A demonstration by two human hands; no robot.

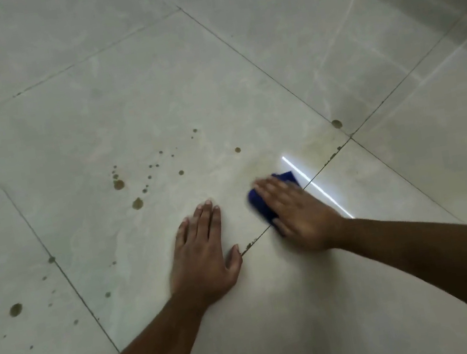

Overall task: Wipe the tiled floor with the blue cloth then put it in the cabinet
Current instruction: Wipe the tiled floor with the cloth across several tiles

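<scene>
Pressing the blue cloth (264, 205) flat under straight fingers, the right hand (296, 215) works beside a grout line on the tiled floor (122, 102). The brown spots (137, 203) lie to its left, beyond the left hand (203, 252), spread and braced flat. Most of the cloth is hidden; no cabinet shows.

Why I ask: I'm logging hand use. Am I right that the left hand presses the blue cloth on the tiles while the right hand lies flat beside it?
Hands are swapped. The head view shows the right hand pressing the blue cloth; the left hand lies flat beside it.
</scene>
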